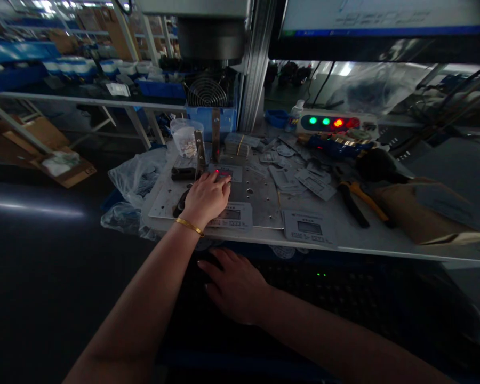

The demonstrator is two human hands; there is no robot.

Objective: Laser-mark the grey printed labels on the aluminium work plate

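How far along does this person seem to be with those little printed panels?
Looks done, at a guess: several panels lie scattered on the table behind the metal plate. In hand: the left hand presses flat on a panel on the plate, where a red light spot shows; the right hand rests on the dark keyboard below. Possibly left: two panels at the front edge, plus a stack behind.

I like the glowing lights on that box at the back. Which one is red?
The rightmost lit one on the light box, the red light. The two lights left of it glow green.
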